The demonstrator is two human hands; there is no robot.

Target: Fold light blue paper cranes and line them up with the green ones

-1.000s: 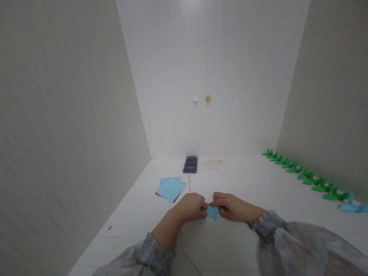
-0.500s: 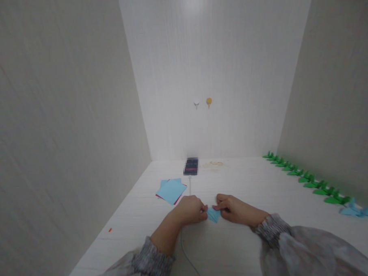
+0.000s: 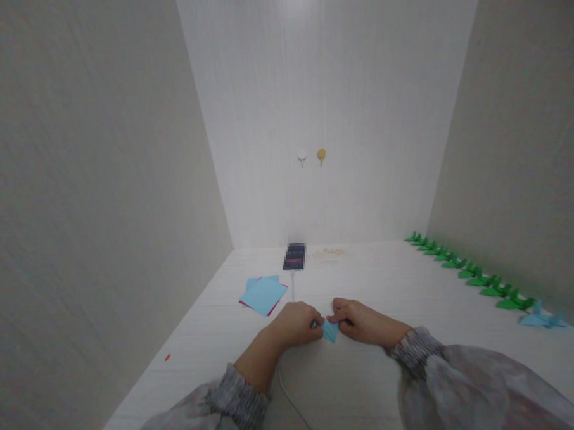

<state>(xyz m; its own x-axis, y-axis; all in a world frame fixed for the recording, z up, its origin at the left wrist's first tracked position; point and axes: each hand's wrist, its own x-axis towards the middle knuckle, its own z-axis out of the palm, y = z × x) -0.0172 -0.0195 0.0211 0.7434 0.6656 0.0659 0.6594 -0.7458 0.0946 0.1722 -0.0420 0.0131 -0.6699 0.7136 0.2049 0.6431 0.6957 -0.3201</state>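
Both my hands meet over the white table (image 3: 366,275), pinching a small folded light-blue paper (image 3: 330,330) between them. My left hand (image 3: 296,323) grips its left edge with closed fingers. On the paper's right edge my right hand (image 3: 361,319) is closed too. The paper points downward in a small triangle, held just above the table surface.
A stack of blue and red paper sheets (image 3: 263,294) lies behind my left hand. A blurred dark object (image 3: 294,256) with a white cable (image 3: 288,392) stands at the back. Several green folded paper figures (image 3: 465,270) line the right wall, ending in a blue one (image 3: 541,319). Two hooks (image 3: 312,155) are on the back wall.
My hands stay together on the blue paper, with only slight finger shifts. The view has drifted a little.
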